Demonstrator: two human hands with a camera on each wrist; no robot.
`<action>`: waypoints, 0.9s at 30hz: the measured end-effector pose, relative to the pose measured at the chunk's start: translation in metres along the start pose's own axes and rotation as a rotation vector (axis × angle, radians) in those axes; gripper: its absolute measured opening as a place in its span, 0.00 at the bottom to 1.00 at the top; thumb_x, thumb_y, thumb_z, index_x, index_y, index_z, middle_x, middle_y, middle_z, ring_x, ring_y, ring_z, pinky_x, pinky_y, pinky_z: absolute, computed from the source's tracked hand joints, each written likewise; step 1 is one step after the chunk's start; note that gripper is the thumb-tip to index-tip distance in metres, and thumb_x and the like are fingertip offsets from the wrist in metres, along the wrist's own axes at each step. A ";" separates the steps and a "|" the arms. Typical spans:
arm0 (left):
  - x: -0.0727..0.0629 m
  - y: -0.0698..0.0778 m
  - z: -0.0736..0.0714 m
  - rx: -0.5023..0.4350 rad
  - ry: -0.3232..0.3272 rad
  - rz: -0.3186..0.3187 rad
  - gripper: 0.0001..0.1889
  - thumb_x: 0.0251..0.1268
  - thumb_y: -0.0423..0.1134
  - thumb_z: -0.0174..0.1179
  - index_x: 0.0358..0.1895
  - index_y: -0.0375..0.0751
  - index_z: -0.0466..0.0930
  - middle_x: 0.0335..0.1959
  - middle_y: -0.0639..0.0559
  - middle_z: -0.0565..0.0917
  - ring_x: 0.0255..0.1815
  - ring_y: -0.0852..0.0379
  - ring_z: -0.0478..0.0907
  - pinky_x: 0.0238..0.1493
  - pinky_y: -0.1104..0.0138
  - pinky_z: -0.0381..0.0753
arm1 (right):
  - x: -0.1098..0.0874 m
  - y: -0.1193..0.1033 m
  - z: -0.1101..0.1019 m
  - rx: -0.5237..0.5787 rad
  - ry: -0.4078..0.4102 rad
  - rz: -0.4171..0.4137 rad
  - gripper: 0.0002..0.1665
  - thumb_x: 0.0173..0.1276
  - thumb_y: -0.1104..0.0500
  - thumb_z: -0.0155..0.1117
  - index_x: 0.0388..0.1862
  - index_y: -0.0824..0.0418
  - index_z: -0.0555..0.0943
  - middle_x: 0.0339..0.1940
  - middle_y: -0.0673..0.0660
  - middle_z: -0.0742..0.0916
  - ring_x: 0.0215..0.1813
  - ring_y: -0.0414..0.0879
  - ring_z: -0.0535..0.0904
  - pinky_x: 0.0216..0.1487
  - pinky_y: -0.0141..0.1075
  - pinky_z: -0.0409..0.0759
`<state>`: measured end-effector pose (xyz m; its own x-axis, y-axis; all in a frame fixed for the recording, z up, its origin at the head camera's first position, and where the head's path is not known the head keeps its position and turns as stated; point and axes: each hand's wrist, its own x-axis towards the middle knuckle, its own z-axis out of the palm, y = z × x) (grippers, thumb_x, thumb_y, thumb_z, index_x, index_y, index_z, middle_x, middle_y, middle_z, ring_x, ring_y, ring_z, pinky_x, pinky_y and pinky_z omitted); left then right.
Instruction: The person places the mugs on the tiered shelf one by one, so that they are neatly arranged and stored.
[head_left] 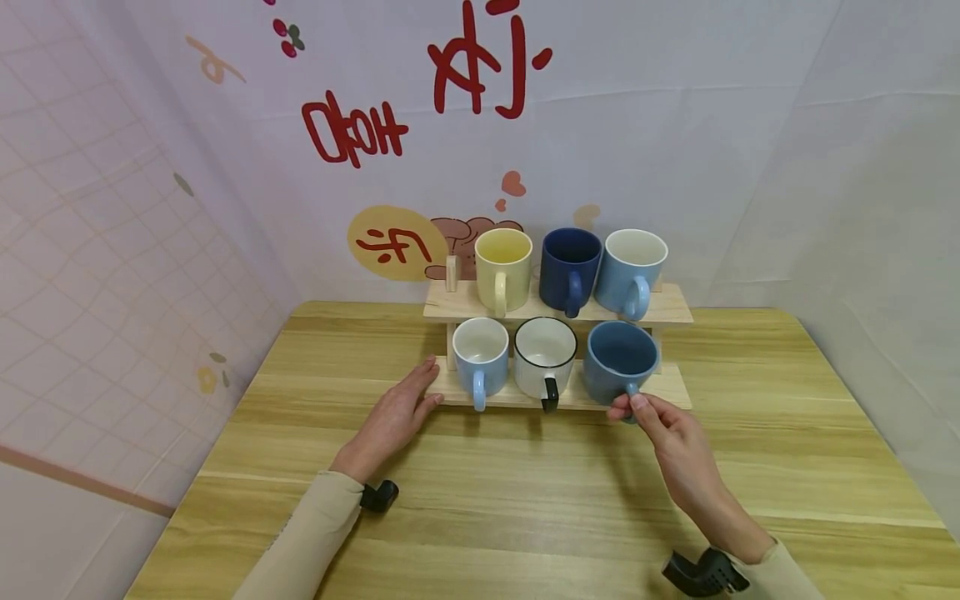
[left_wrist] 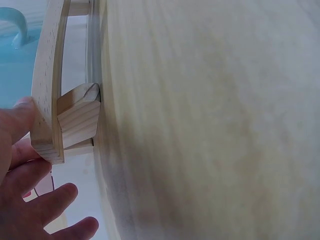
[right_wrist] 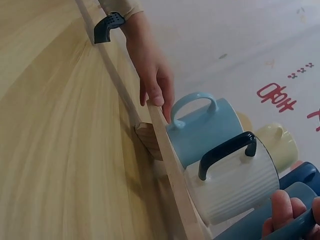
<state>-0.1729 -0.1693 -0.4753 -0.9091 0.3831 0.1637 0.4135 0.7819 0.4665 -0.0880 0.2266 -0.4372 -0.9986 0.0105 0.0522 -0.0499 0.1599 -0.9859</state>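
A two-tier wooden rack [head_left: 673, 305] holds several mugs. At the lower right sits a grey-blue mug [head_left: 606, 379], whose handle my right hand [head_left: 681, 446] pinches between thumb and fingers. My left hand [head_left: 393, 415] grips the left end of the lower shelf board [left_wrist: 47, 95], its thumb and a finger on either side of the wood. Beside that hand stands a light blue mug [head_left: 491, 373]. A white mug with black rim and handle [head_left: 532, 375] occupies the middle of the lower shelf. Whether the grey-blue mug's base touches the board is hidden.
On the upper shelf are a yellow mug [head_left: 517, 283], a navy mug [head_left: 555, 279] and a light blue mug with white inside [head_left: 611, 287]. The rack stands near the back edge of a wooden table [head_left: 525, 508]. Behind hangs a printed white cloth [head_left: 675, 142].
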 end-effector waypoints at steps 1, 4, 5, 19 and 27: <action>0.000 0.000 0.000 0.001 0.003 0.003 0.29 0.80 0.43 0.58 0.76 0.32 0.67 0.80 0.41 0.62 0.79 0.40 0.63 0.76 0.48 0.65 | 0.001 0.000 0.000 -0.007 -0.003 0.000 0.29 0.86 0.48 0.50 0.57 0.75 0.80 0.45 0.62 0.91 0.55 0.39 0.83 0.60 0.24 0.72; 0.000 0.000 0.000 0.000 0.011 0.011 0.29 0.79 0.42 0.59 0.76 0.31 0.68 0.80 0.40 0.63 0.78 0.39 0.63 0.76 0.47 0.65 | 0.002 -0.002 -0.001 -0.029 -0.021 0.010 0.29 0.86 0.48 0.49 0.58 0.74 0.80 0.47 0.64 0.91 0.55 0.38 0.83 0.60 0.23 0.72; 0.000 0.000 0.000 0.000 0.013 0.014 0.29 0.79 0.42 0.59 0.75 0.31 0.68 0.80 0.40 0.63 0.78 0.39 0.63 0.76 0.47 0.65 | 0.002 -0.002 -0.002 -0.035 -0.028 0.016 0.29 0.86 0.47 0.49 0.59 0.74 0.80 0.47 0.63 0.91 0.55 0.38 0.83 0.60 0.23 0.72; 0.000 -0.002 -0.004 0.009 0.001 0.013 0.29 0.80 0.42 0.58 0.76 0.31 0.67 0.80 0.39 0.63 0.79 0.39 0.62 0.76 0.46 0.65 | 0.005 -0.005 -0.007 0.011 -0.069 0.087 0.29 0.84 0.47 0.54 0.60 0.74 0.78 0.50 0.52 0.90 0.58 0.39 0.81 0.60 0.24 0.76; 0.001 0.002 -0.009 0.089 -0.027 0.018 0.28 0.80 0.44 0.58 0.75 0.32 0.69 0.80 0.40 0.64 0.79 0.39 0.63 0.71 0.38 0.68 | 0.003 -0.008 -0.013 -0.009 -0.088 0.103 0.28 0.83 0.47 0.56 0.63 0.71 0.77 0.54 0.55 0.89 0.60 0.41 0.80 0.60 0.27 0.75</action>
<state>-0.1740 -0.1719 -0.4663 -0.9000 0.4102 0.1473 0.4342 0.8149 0.3840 -0.0899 0.2387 -0.4270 -0.9962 -0.0587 -0.0642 0.0533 0.1716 -0.9837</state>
